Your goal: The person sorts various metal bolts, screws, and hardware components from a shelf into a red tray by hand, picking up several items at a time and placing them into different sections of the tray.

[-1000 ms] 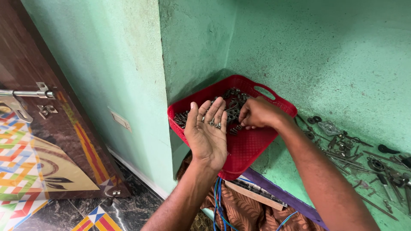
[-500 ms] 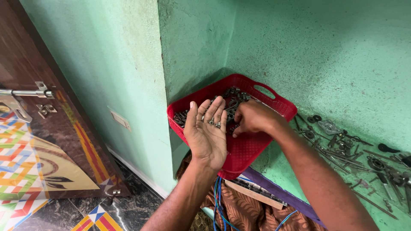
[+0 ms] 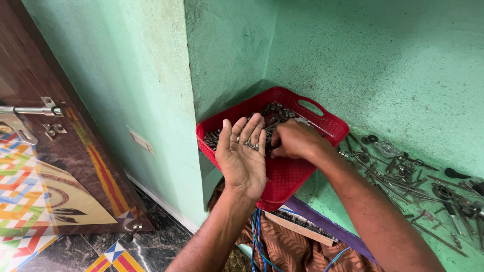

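Note:
A red plastic basket tray sits on a green ledge in the corner and holds a heap of small dark metal bolts and nuts. My left hand is held flat, palm up, over the tray's near side, with a few small metal pieces lying at the base of its fingers. My right hand reaches into the tray, fingers curled down among the metal parts; what it pinches is hidden.
Several loose metal tools, rods and washers lie on the green ledge right of the tray. Below hang blue cables and brown cloth. A brown door with a metal bolt latch stands at left beside the green wall.
My right hand has shifted slightly left inside the tray, closer to my left palm. The left hand stays palm up in place.

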